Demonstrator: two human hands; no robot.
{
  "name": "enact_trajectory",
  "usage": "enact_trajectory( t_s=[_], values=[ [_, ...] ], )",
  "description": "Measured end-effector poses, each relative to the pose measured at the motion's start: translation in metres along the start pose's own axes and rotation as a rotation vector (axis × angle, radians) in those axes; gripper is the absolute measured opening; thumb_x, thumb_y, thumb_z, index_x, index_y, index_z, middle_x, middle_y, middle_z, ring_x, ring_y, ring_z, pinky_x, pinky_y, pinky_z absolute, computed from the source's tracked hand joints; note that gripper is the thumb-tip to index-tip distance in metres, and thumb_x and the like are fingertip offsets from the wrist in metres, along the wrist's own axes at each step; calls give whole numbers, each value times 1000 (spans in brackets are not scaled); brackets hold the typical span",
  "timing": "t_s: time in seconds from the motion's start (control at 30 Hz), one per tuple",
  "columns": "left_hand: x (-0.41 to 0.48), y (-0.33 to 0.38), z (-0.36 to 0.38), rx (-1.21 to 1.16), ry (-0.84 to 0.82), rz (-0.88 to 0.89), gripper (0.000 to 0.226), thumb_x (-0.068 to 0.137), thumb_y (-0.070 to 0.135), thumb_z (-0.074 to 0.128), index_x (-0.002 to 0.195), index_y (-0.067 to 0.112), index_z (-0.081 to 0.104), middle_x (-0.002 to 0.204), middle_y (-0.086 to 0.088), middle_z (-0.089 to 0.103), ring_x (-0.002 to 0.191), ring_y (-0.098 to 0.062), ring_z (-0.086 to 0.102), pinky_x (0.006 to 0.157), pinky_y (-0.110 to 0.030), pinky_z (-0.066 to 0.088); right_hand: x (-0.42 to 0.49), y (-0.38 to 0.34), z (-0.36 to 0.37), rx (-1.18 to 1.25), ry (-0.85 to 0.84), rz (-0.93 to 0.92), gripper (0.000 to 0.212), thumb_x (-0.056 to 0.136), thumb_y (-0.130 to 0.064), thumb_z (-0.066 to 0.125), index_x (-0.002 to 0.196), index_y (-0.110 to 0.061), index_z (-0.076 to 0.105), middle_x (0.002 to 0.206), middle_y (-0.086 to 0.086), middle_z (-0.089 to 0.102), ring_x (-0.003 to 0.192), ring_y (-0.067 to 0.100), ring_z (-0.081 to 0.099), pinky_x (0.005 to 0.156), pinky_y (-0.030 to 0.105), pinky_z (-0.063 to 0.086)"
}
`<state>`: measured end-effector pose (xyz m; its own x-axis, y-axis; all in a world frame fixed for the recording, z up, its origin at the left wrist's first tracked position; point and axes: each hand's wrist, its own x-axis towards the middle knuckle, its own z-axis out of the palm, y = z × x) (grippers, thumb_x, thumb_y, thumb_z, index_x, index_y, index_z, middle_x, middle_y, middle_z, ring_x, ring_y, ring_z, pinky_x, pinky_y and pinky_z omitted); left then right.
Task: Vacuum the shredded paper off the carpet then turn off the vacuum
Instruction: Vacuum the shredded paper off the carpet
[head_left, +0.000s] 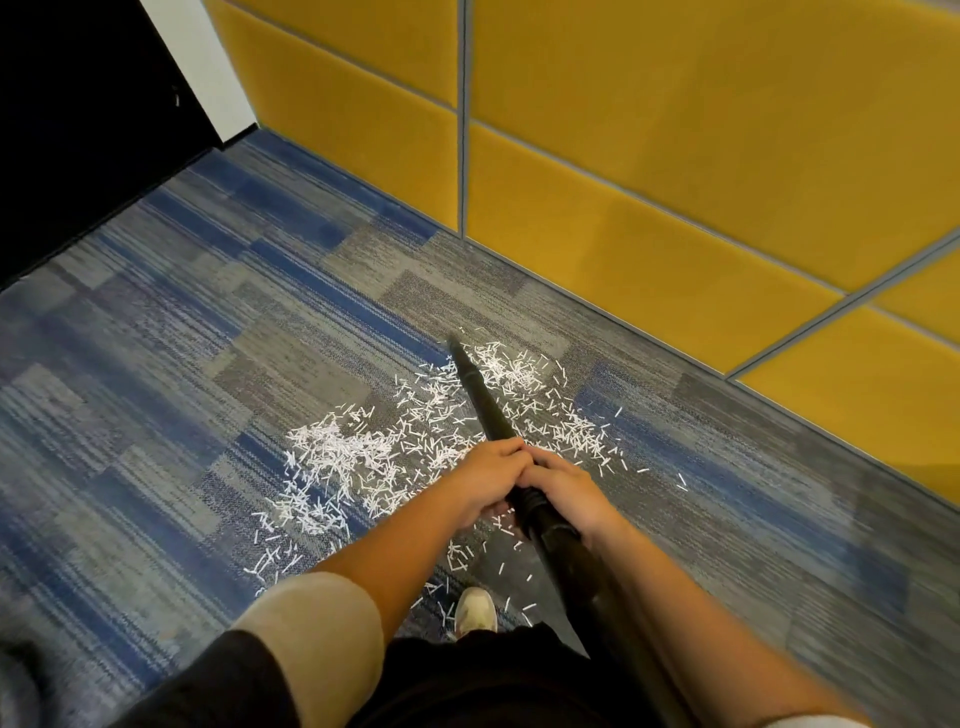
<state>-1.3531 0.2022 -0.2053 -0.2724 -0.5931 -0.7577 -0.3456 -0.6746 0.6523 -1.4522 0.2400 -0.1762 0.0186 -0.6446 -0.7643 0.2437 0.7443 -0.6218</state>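
White shredded paper (363, 457) lies scattered over the blue and grey carpet (156, 364) in front of me. A black vacuum wand (480, 395) slants forward from my lap, its narrow tip touching down at the far edge of the paper near the wall. My left hand (485, 475) grips the wand from the left, and my right hand (563, 488) grips it just behind, on the ribbed collar. The vacuum's body is out of view.
A wall of yellow padded panels (675, 156) runs along the right and back. A dark doorway or cabinet (78, 130) stands at the back left. My white shoe (475, 610) rests on the carpet among stray paper bits.
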Motion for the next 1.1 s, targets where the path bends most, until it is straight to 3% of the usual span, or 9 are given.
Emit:
enact_trajectory(
  t_s=[0.07,0.17,0.37,0.63,0.73,0.9,1.03,1.1],
  values=[
    [3,0,1,33,6,-7,42,92,20,45,132,30,52,96,-10,60,57,-15,44,45,-25,31,1,-1,-2,6,3,-8,44,84,8,50,124,-6,56,68,20,57,34,20,52,33,20,42],
    [3,0,-1,56,24,-2,45,94,19,44,139,27,46,100,-11,59,58,-13,43,44,-23,31,4,0,0,15,-14,0,45,83,8,50,125,-8,56,68,21,58,34,21,53,33,20,42],
    [7,9,0,54,40,-8,43,96,17,44,138,23,46,95,-7,58,58,-12,43,45,-22,32,10,-3,-2,25,-47,19,40,84,7,48,121,-8,57,70,22,57,38,22,54,34,21,43],
    [17,23,17,49,-31,-3,46,97,18,44,142,24,41,115,-8,59,75,-19,51,54,-26,36,10,-11,-20,98,78,7,45,84,8,50,124,-12,57,67,19,58,35,22,52,32,22,42],
    [21,29,23,72,-49,6,47,97,17,44,143,24,40,111,-8,59,62,-15,46,49,-25,34,15,-11,-27,105,109,9,49,83,7,52,128,-13,55,68,20,60,39,25,55,35,23,44],
    [27,34,23,67,-58,-1,48,96,16,43,143,24,39,106,-11,59,57,-16,43,49,-27,33,22,-13,-32,139,115,7,51,82,5,56,127,-17,56,79,20,62,53,28,56,42,27,48],
    [25,32,15,21,-32,-12,47,96,14,44,143,23,41,109,-10,59,70,-19,49,56,-29,39,25,-14,-24,114,83,-4,50,81,5,56,127,-16,56,73,19,62,45,25,56,41,25,47],
    [23,30,11,23,-19,-23,46,97,15,43,142,24,42,103,-6,57,65,-13,46,51,-23,36,26,-13,-21,107,76,5,51,81,4,57,127,-19,56,71,18,63,46,25,57,41,26,48]
  ],
)
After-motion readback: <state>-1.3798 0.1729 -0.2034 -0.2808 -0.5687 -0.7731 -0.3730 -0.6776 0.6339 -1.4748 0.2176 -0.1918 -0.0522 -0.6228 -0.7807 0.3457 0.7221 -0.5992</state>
